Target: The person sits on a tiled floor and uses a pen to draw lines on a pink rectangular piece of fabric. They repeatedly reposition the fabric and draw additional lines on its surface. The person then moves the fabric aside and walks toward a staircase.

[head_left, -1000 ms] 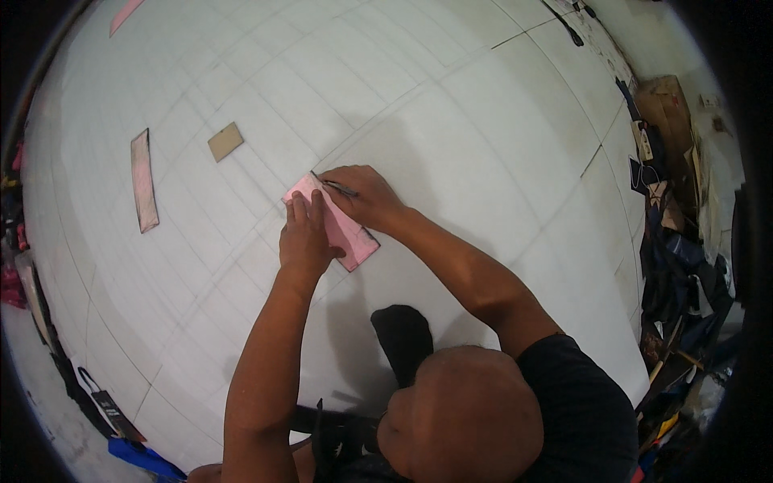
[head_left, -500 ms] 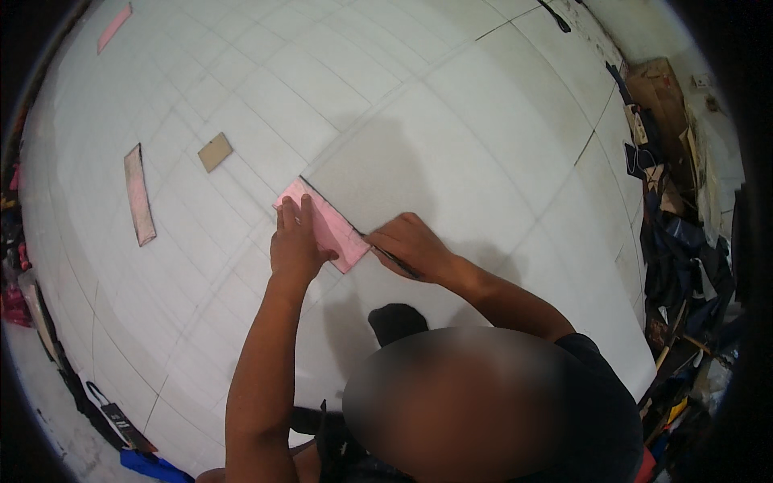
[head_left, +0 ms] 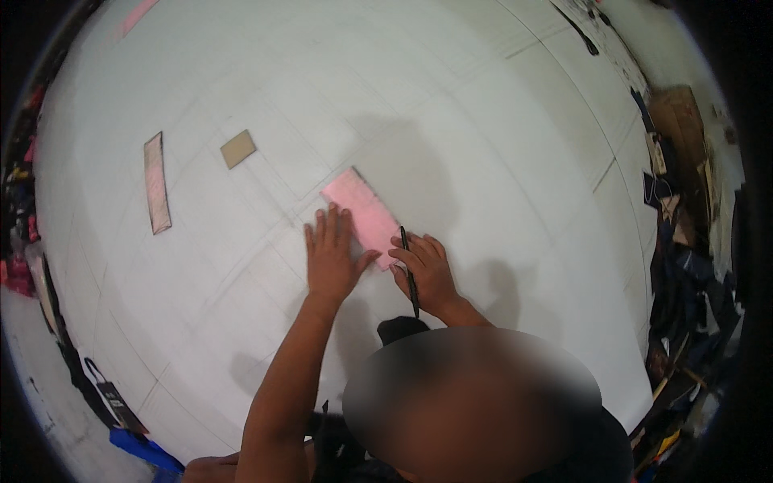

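The left hand [head_left: 331, 256], grip released, is touching the pink strip [head_left: 368, 212]; the right hand [head_left: 432, 278] is grasping 1 black pen [head_left: 412, 290].

Three pink strips: one central strip [head_left: 360, 206], one left strip [head_left: 158, 183], and one top-left strip [head_left: 138, 16] partly cut off by the upper edge. One black pen [head_left: 410, 275]. One small tan rectangle [head_left: 238, 149]. At lower left, one black tag with a loop [head_left: 121, 408] and one blue item [head_left: 145, 451]. The right-hand pile [head_left: 684, 266] is too jumbled to count.
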